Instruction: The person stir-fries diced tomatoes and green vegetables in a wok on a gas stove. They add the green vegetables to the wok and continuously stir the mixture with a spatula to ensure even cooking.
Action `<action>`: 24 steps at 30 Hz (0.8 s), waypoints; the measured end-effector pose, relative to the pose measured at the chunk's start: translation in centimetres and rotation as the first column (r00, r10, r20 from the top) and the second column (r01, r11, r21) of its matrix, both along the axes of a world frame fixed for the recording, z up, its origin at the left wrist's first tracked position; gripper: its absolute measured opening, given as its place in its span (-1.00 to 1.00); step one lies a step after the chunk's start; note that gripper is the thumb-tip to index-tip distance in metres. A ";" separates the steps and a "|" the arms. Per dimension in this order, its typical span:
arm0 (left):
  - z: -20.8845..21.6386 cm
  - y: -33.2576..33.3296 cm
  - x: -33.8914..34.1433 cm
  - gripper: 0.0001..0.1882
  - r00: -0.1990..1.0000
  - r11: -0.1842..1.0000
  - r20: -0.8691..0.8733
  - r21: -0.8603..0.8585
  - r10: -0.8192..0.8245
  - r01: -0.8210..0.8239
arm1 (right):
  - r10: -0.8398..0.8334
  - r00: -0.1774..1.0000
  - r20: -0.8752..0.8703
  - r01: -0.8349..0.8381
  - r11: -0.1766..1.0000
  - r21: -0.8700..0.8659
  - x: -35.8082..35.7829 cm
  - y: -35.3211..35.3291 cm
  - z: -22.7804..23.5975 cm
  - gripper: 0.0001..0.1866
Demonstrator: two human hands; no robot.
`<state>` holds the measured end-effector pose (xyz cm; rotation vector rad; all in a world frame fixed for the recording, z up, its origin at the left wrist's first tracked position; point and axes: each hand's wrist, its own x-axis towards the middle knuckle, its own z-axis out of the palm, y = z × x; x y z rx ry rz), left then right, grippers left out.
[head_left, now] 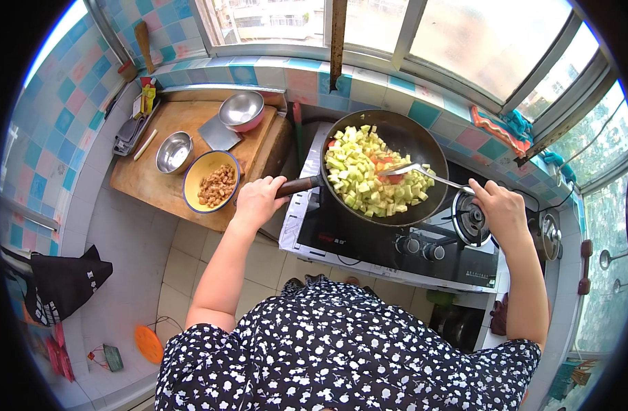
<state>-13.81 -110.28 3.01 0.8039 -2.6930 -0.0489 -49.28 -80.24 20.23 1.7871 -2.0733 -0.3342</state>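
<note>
Floral black-and-white clothing (348, 349) is seen nearest the camera, filling the lower middle of the frame, with a bare forearm extended upward on either side. A dark pan (427, 144) is set above the stove (355, 243) at the upper middle, and its brown handle (301, 185) is wrapped by the left hand (259, 201), that grip being closed on it. A steel utensil (404, 168) is pinched near its handle's end by the right hand (499, 209). Its head is sunk among diced green pieces (358, 168) and some red ones (390, 179).

Any stroke can be judged to turn on this relation: the utensil's head is found to the left of the right grip and slightly higher in the frame, its long axis being laid across the pan's right rim. Bare room is left inside the pan's upper right, while little is offered behind it, where the tiled wall (421, 114) is near. A burner (471, 216) is placed just left of the right hand; a yellow bowl (190, 179) is kept left of the left hand.
</note>
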 end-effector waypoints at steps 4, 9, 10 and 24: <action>0.1 0.3 0.5 -0.57 1.000 1.000 0.005 0.001 0.021 -0.021 | -0.067 0.988 0.138 0.072 0.997 -0.032 2.5 2.1 5.1 -0.69; -0.1 0.2 0.4 -0.57 1.000 1.000 -0.002 0.001 0.001 -0.001 | -0.132 0.982 0.132 0.114 0.984 0.136 4.3 1.9 1.6 -0.75; -0.1 0.2 0.2 -0.57 1.000 1.000 -0.010 -0.002 -0.004 0.004 | -0.140 0.984 0.113 0.129 0.986 0.102 4.0 1.4 0.0 -0.76; -0.2 0.4 0.6 -0.60 0.999 0.999 -0.012 -0.006 0.043 -0.044 | -0.337 0.926 0.172 0.341 0.940 0.004 0.2 -2.4 2.7 -0.80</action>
